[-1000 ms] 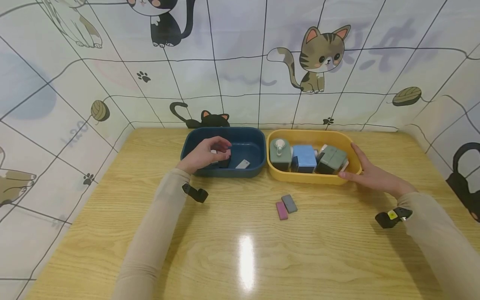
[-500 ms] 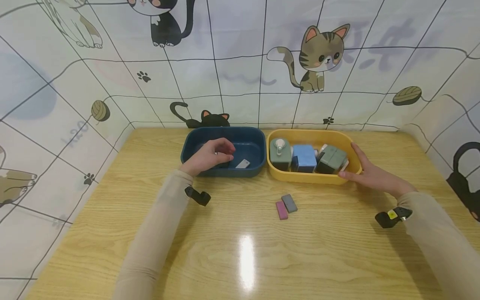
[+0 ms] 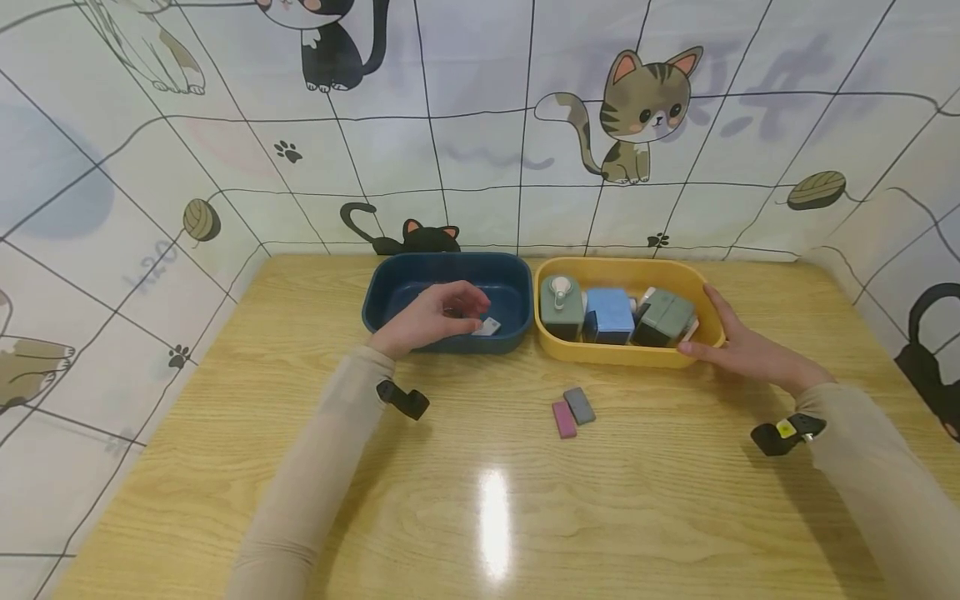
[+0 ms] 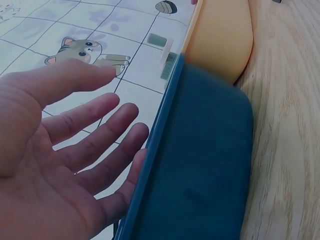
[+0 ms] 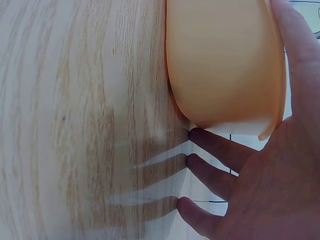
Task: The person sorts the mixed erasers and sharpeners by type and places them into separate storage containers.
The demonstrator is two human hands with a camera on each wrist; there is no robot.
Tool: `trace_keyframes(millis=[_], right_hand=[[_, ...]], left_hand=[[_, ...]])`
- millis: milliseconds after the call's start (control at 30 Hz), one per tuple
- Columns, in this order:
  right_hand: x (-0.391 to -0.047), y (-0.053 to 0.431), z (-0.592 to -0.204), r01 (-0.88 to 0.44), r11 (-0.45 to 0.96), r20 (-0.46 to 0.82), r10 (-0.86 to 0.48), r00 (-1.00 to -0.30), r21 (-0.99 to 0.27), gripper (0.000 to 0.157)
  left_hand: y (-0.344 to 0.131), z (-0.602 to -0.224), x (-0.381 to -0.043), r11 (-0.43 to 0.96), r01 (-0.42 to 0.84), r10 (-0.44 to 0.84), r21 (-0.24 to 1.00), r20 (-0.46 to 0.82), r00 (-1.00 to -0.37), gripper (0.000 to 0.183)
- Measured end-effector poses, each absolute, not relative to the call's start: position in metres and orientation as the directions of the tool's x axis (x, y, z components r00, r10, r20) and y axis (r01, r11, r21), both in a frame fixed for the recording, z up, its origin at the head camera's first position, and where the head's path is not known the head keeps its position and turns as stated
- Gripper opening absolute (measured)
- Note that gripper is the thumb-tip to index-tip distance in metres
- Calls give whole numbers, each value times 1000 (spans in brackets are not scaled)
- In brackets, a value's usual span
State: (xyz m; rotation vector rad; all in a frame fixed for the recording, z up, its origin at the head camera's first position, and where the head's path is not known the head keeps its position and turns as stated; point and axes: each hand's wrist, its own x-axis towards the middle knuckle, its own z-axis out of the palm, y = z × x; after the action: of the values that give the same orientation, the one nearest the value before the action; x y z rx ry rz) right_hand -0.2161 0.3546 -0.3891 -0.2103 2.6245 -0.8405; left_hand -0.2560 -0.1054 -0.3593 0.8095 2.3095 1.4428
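My left hand (image 3: 435, 317) hovers over the dark blue bin (image 3: 513, 287), palm turned inward, thumb and fingers apart with nothing between them. In the left wrist view its loosely bent fingers (image 4: 107, 122) show beside the bin's rim. Just past the thumb tip, a small white block (image 3: 491, 326) lies on the bin floor; the hand hides the bin's left part. My right hand (image 3: 742, 348) rests at the right end of the yellow bin (image 3: 615, 357). Its thumb lies along the rim, and its fingers (image 5: 217, 175) spread fairly straight beside the end wall.
The yellow bin holds a grey-green pump bottle (image 3: 561, 315), a blue bottle (image 3: 609, 315) and a second grey-green bottle (image 3: 666, 315) lying tilted. In front, a pink block (image 3: 564, 420) and a grey block (image 3: 580, 406) lie on the wooden table (image 3: 637, 500). A cat-print sheet (image 3: 480, 150) stands behind.
My left hand has moved rightward over the blue bin, toward the white block, and now covers part of it. The right hand and the yellow bin have stayed put.
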Motion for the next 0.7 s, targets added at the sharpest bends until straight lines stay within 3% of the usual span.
trace_keyframes(millis=[700], right_hand=[[-214, 352, -386, -39, 800, -294, -264, -919, -598, 107]], left_hand=[[-93, -353, -240, 287, 307, 691, 907, 25, -722, 45]])
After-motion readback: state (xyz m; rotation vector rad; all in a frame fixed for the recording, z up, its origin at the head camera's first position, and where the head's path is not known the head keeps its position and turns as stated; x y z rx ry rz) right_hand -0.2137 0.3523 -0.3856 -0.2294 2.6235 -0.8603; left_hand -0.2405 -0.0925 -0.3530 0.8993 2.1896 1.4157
